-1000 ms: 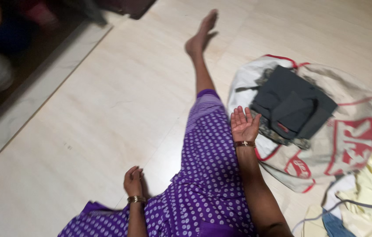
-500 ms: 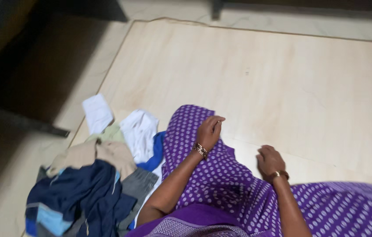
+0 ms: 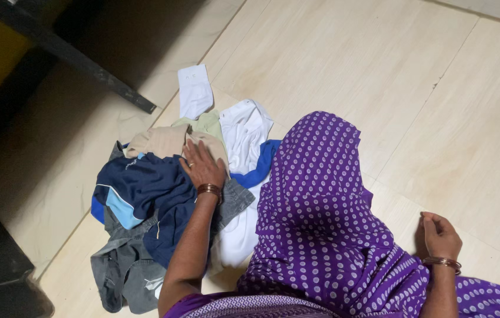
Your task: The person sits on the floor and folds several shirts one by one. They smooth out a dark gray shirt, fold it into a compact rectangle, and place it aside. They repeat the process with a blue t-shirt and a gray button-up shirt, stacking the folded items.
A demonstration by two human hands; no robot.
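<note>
Head view: your left hand (image 3: 204, 166) lies flat, fingers spread, on the pile of clothes (image 3: 161, 194) heaped on the floor (image 3: 415, 106) beside your left knee; your right hand (image 3: 440, 237), loosely curled and holding nothing, rests on the floor

I sat on a pale cream tiled floor (image 3: 379, 88), grout lines crossing it. A dark furniture frame (image 3: 79, 59) stood at the upper left, casting shadow; light was dim, warm.
</note>
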